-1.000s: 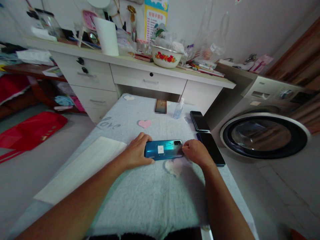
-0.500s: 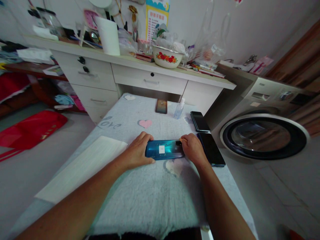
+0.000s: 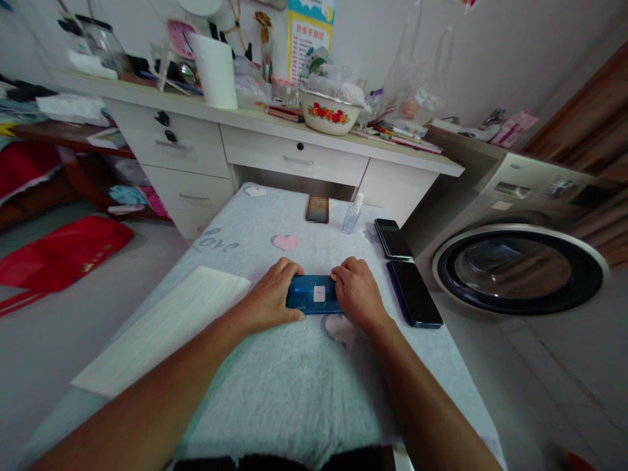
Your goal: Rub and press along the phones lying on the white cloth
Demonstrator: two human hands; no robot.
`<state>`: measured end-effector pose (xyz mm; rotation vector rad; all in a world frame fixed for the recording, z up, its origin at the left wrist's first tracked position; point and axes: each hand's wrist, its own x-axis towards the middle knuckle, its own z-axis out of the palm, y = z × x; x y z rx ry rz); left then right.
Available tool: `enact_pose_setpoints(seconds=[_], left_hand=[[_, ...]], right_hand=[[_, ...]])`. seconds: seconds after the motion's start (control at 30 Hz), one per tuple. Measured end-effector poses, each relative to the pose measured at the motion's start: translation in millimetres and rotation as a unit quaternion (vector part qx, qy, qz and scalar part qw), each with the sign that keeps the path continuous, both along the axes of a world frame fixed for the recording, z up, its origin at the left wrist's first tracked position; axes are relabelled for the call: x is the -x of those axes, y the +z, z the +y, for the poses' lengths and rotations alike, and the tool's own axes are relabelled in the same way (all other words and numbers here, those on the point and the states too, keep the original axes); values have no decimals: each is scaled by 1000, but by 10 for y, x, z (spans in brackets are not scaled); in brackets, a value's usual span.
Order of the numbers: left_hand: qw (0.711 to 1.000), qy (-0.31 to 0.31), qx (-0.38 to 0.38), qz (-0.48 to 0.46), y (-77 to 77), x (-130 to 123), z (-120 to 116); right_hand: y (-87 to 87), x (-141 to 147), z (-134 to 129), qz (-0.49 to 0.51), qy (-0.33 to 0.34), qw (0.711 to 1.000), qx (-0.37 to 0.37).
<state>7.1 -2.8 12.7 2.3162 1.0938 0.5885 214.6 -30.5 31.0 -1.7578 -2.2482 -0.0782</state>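
A blue smartphone (image 3: 307,301) lies back side up, with a small white square sticker on its back. My left hand (image 3: 272,294) grips the phone's left end, thumb along the near edge and fingers at the far edge. Over the phone's right part rests my right hand (image 3: 360,291), its fingers curled down against the back. Whatever those fingers may hold is hidden under them, and so is the phone's camera end.
Two dark phones, one farther (image 3: 392,238) and one nearer (image 3: 415,293), lie at the cloth's right edge. A clear spray bottle (image 3: 352,214) and a blurred brown item (image 3: 317,209) stand beyond. White sheet (image 3: 167,330) at left; washing machine (image 3: 520,261) at right.
My right hand has slid left along the phone's back, from its right end toward the sticker, covering the camera area. My left hand keeps its grip in place.
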Motion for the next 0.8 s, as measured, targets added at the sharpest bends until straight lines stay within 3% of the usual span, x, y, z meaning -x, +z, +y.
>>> enact_pose_setpoints(seconds=[0.27,0.47,0.8], left_hand=[[1000,-7,-13,-10,-30,5,11],[1000,-1,-10,-21,-22,-1,5],[1000,-4,-4,-11,4,-9,-9]], right_hand=[[-83,170,17,10,41,999,-21],[-42,230,-2,22,70,997,-15],[-18,76,24,7,21,1000,-9]])
